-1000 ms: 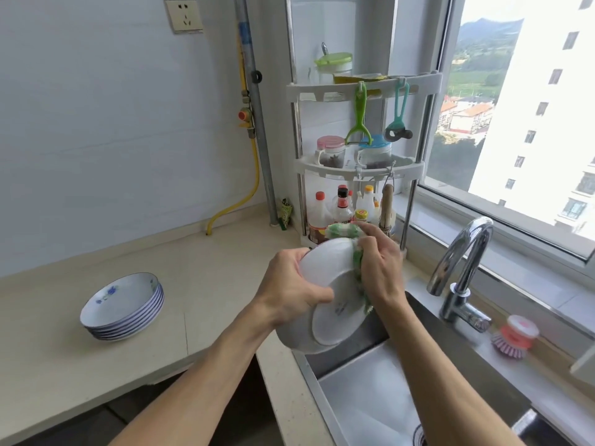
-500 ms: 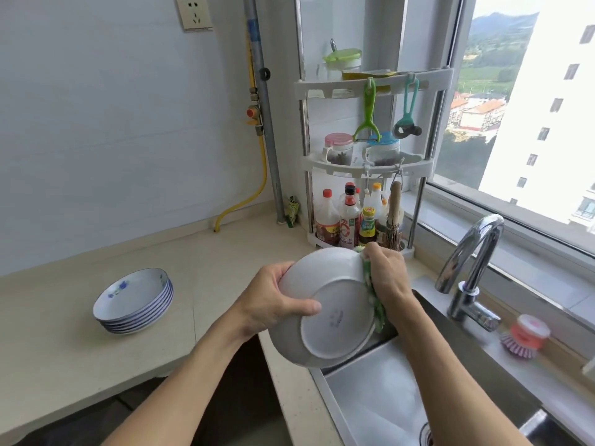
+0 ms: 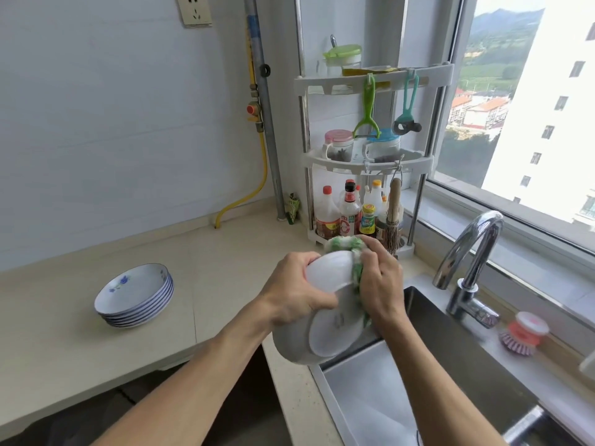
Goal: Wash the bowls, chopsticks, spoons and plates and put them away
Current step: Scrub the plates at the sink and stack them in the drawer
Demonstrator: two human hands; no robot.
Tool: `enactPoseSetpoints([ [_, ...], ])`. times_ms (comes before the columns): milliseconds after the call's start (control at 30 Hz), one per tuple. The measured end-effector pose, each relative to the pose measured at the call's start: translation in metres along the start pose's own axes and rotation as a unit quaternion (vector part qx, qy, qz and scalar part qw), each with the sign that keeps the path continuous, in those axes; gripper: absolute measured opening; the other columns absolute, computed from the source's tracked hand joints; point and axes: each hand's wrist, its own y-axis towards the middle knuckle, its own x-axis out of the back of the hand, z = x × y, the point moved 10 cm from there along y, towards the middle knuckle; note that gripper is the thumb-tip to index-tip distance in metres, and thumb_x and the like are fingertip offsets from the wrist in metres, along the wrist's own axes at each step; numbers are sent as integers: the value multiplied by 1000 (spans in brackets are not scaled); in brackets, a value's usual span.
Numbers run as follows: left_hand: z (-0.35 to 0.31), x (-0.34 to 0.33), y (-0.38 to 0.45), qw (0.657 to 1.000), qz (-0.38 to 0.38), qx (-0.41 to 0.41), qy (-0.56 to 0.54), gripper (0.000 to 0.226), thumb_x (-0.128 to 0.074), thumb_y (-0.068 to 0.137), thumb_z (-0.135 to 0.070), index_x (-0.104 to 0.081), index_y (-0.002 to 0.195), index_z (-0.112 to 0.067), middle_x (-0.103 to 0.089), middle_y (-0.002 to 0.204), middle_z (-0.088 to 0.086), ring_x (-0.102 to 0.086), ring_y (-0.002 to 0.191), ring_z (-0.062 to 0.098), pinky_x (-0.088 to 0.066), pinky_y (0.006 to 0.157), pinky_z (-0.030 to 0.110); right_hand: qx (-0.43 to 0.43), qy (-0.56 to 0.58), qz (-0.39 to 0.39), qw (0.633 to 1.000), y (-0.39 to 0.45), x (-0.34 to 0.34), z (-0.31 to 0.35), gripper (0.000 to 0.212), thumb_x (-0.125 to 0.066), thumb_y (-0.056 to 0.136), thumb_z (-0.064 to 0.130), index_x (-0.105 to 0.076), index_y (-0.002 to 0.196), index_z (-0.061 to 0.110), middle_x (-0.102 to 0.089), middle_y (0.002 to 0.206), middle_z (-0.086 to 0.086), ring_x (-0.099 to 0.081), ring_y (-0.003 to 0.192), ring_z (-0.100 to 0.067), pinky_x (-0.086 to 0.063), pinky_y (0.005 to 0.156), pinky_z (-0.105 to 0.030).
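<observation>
Left hand (image 3: pixel 297 292): grips a white bowl (image 3: pixel 322 333), base towards the camera, above the sink's (image 3: pixel 450 358) near corner.
Right hand (image 3: pixel 380 284): fingers curled round a green cloth (image 3: pixel 346 244) (pressed against the bowl's rim).
Bench (image 3: pixel 64 349): stacked blue-patterned plates (image 3: pixel 135 294), well left.

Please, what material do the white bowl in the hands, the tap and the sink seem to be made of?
White bowl: probably glazed ceramic, being smooth, glossy white with a raised foot ring; melamine is possible. Tap: polished chromed metal, with mirror-like reflections. Sink: apparently brushed stainless steel, grey with a dull satin sheen.
</observation>
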Motion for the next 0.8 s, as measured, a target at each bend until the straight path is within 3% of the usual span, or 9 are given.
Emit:
enactPoseSetpoints([
  [67, -1, 1, 0, 1000, -21, -4, -12, 40, -84, 53, -18, -71, 91, -18, -74, 89, 4, -72, 83, 27, -61, 72, 46, 6, 22, 5, 1000, -2, -3, 12, 46, -38, 87, 30, -67, 122, 21, -66, 118, 2, -58, 112, -18, -46, 102, -47],
  [133, -2, 0, 2, 999, -33, -5, -38, 38, -86, 58, -11, -72, 93, -16, -76, 89, 5, -73, 85, 28, -61, 75, 44, 100, -18, 35, 994, -18, -20, 45, 46, -39, 87, 23, -66, 124, 21, -62, 126, 4, -49, 125, -10, -29, 116, -40],
  [200, -4, -4, 1, 999, -19, -11, -47, 41, -88, 60, -10, -72, 97, -15, -76, 91, 5, -73, 87, 26, -61, 74, 39, 139, -45, 35, 989, -23, -20, 53, 45, -36, 87, 25, -66, 121, 23, -63, 121, 8, -48, 121, 4, -13, 122, -45],
  [267, -5, -6, -3, 999, -2, -20, -29, 46, -87, 53, -18, -71, 96, -17, -74, 92, 3, -72, 85, 24, -59, 67, 34, 57, -22, 11, 998, -4, -1, 25, 44, -35, 87, 27, -68, 116, 23, -66, 110, 9, -53, 107, 10, -28, 116, -51],
  [367, -2, -4, -3, 1000, -3, -16, -6, 47, -83, 50, -26, -68, 94, -21, -72, 93, 2, -71, 84, 23, -58, 65, 32, -45, 28, -4, 999, 5, 6, -2, 46, -35, 85, 30, -69, 116, 24, -68, 111, 2, -60, 106, -15, -49, 97, -44],
  [467, -2, -8, 3, 1000, 1, -8, -27, 53, -88, 49, -25, -71, 99, -18, -75, 93, 1, -73, 85, 23, -62, 75, 43, 63, -23, 4, 998, -16, -15, 31, 45, -38, 88, 24, -63, 125, 20, -59, 111, 7, -53, 105, -14, -42, 93, -34],
  [533, -5, -10, 1, 999, 14, -14, -31, 48, -89, 52, -16, -71, 97, -17, -75, 92, 3, -73, 84, 25, -62, 75, 46, 94, -35, -10, 995, -17, -9, 34, 43, -38, 88, 24, -64, 122, 19, -60, 107, 9, -53, 101, -14, -41, 90, -36],
  [700, -14, 10, -7, 997, 7, -45, -57, 43, -85, 54, -16, -69, 94, -17, -72, 94, 4, -71, 87, 22, -61, 72, 35, -95, 82, -26, 992, 7, 19, -25, 43, -35, 87, 35, -70, 90, 10, -69, 88, -10, -64, 85, -26, -52, 80, -45],
  [800, -15, 13, -5, 996, 41, -34, -68, 49, -86, 56, -15, -68, 101, -17, -73, 98, 2, -71, 92, 20, -60, 75, 32, -119, 81, -29, 989, 11, 23, -31, 52, -39, 81, 40, -53, 69, -9, -56, 68, -20, -50, 64, -27, -45, 65, -42],
])
